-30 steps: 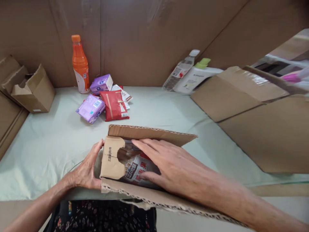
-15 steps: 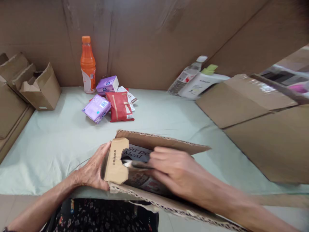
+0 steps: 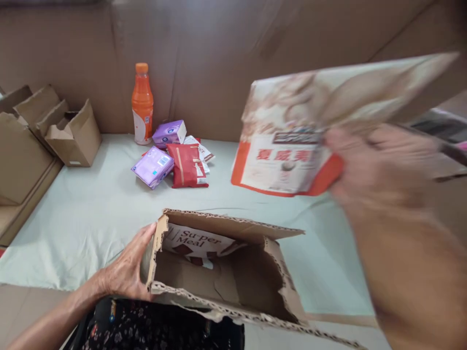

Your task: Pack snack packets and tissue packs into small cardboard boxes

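My left hand (image 3: 129,267) grips the left end of an open cardboard box (image 3: 288,282) near the front edge of the table, with the thumb below and the fingers around the wall. Inside the box, a white "Su-per Meal" packet (image 3: 199,240) leans against the far wall. My right hand (image 3: 386,165) is raised to the right, above the table, closed on a snack pouch (image 3: 280,150). The pouch is white and beige with an orange bottom band and red Chinese characters; motion blurs it and the hand.
An orange drink bottle (image 3: 142,104) stands at the back left. Beside it lie purple tissue packs (image 3: 153,166), a red packet (image 3: 188,165) and a white packet (image 3: 200,148). Small cardboard boxes (image 3: 78,133) stand at the left. A tall cardboard wall (image 3: 204,63) rises behind.
My right hand has come up out of the box and to the right, carrying the snack pouch. The box has tilted a little, so more of its inside shows. My left hand still holds its end.
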`<action>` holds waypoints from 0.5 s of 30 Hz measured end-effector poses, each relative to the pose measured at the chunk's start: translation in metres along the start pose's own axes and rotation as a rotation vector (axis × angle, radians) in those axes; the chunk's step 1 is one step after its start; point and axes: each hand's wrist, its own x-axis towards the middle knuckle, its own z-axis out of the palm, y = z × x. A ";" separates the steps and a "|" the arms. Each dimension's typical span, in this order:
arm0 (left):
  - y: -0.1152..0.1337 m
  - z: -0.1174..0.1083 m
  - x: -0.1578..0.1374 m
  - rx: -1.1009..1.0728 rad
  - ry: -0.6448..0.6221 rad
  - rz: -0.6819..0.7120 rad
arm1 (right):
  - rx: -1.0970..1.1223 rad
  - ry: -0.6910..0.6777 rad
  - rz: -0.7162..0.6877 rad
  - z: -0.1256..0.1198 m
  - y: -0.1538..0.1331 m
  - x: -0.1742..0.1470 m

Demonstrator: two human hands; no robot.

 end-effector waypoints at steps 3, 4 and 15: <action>0.007 -0.004 -0.007 0.021 0.040 -0.048 | -0.070 -0.208 0.154 0.033 0.022 0.001; 0.009 -0.004 -0.009 0.029 0.053 -0.065 | -0.114 -0.288 0.197 0.041 0.027 -0.002; 0.005 -0.007 -0.008 -0.006 0.034 -0.157 | -0.248 -0.857 -0.421 0.019 -0.066 -0.086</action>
